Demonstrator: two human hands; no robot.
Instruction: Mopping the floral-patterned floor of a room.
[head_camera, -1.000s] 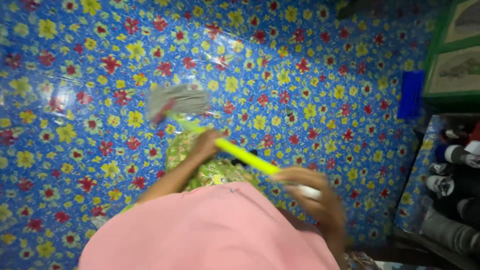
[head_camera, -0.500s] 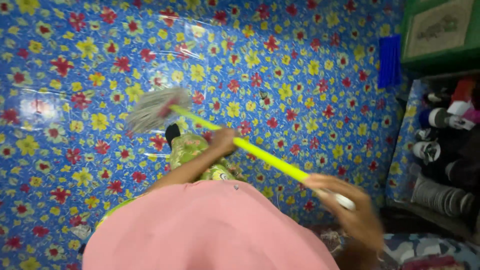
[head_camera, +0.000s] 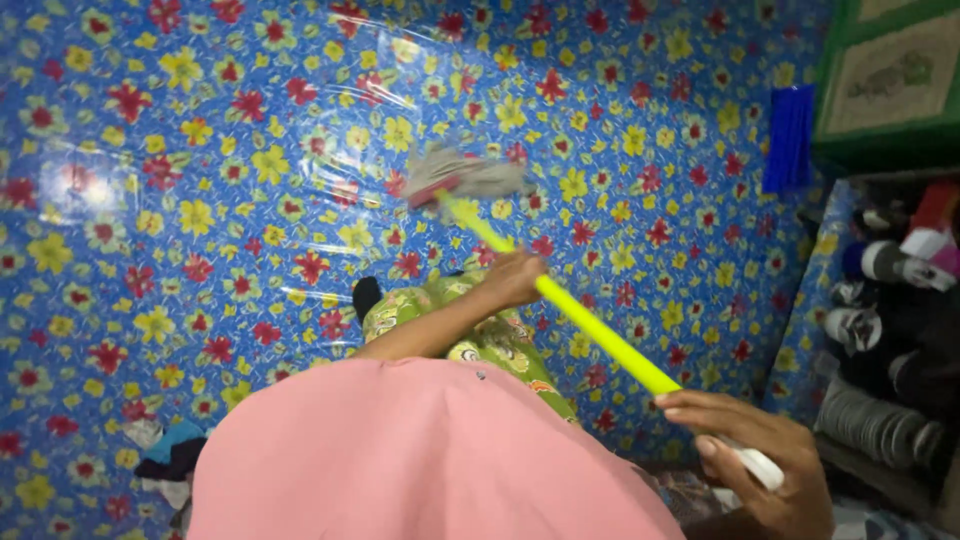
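I hold a mop with a bright yellow handle (head_camera: 590, 330) in both hands. My left hand (head_camera: 515, 279) grips the handle partway down, near the grey stringy mop head (head_camera: 465, 176). My right hand (head_camera: 760, 455) wraps the handle's white upper end at the lower right. The mop head rests on the floor, which is covered by a shiny blue sheet with red and yellow flowers (head_camera: 200, 200). A pink garment (head_camera: 400, 460) fills the bottom of the view, with green patterned cloth (head_camera: 470, 335) and a dark-socked foot (head_camera: 367, 296) below the left hand.
A blue brush-like object (head_camera: 788, 138) lies at the right by a green-framed board (head_camera: 890, 80). Dark and white items (head_camera: 890, 300) are stacked along the right edge. A small heap of cloth (head_camera: 165, 455) lies at the lower left.
The mop head has swept to the right across the floor, from left of centre to about the middle. Both hands have moved with the handle.
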